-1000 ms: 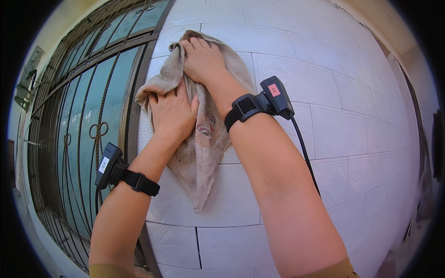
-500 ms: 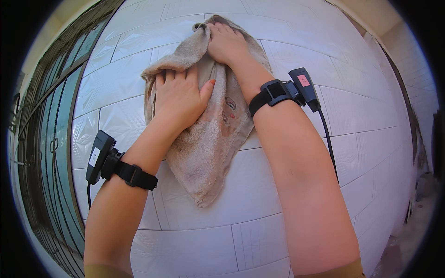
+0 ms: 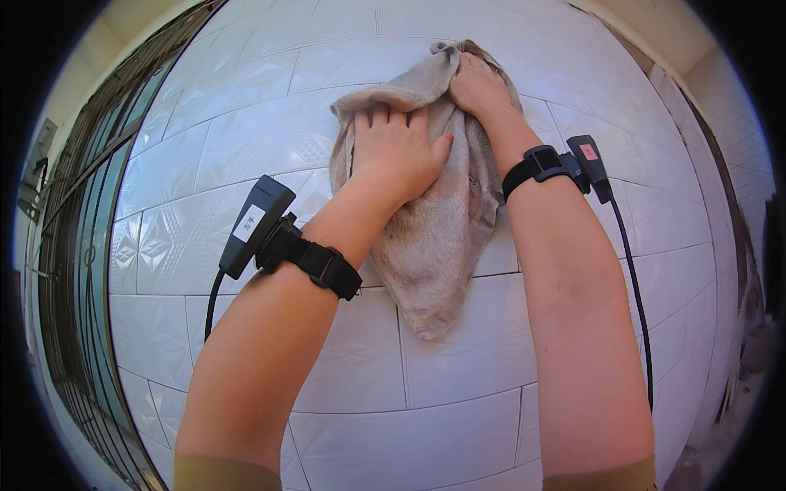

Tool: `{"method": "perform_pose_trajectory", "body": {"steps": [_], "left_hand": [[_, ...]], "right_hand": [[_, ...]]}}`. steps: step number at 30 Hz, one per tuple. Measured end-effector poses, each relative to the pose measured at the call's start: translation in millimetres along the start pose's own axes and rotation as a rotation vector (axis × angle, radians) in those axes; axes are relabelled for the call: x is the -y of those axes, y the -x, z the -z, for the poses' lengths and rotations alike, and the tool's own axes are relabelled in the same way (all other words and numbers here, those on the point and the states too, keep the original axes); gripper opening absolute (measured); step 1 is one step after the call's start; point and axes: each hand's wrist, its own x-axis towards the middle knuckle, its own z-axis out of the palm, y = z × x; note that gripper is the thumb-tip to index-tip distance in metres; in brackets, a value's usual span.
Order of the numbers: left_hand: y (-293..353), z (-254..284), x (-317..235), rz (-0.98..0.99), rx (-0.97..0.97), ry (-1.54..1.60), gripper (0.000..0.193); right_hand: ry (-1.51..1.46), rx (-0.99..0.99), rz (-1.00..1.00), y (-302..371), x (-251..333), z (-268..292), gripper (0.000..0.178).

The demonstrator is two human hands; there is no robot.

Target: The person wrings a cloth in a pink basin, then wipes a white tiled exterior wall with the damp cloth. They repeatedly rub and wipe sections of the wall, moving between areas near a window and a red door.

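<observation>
A worn grey-beige towel point(image 3: 434, 245) lies bunched against a white tiled surface, its lower end narrowing to a point. My left hand point(image 3: 393, 155) presses flat on it with fingers stretched, the fingertips tucked beneath a folded upper edge and the thumb out to the right. Higher up and to the right, my right hand point(image 3: 479, 86) holds the top of the towel, its fingers bent over the cloth and partly hidden. Each wrist wears a black strap carrying a small black device, the left device point(image 3: 258, 225) and the right device point(image 3: 589, 168).
White embossed tiles point(image 3: 458, 434) fill most of the view. Along the left side runs a dark metal grille point(image 3: 70, 303) with greenish panels. Black cables trail down from both wrist devices, the right cable point(image 3: 634, 303) beside my forearm.
Both hands and the towel now appear farther right in the view. The towel's lower tip sits a little higher, and the tiles and grille have shifted somewhat too.
</observation>
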Motion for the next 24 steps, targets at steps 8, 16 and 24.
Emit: {"method": "perform_pose_trajectory", "body": {"steps": [8,16,24], "left_hand": [[1,4,5,-0.072,0.008,0.082,0.064],[8,7,-3,-0.080,0.006,0.109,0.063],[2,5,-4,-0.065,-0.176,0.129,0.050]], "right_hand": [[0.006,-0.147,0.046,7,-3,-4,0.053],[-0.024,-0.127,0.120,8,-18,-5,0.056],[0.018,-0.133,0.255,-14,-44,-11,0.058]]}}
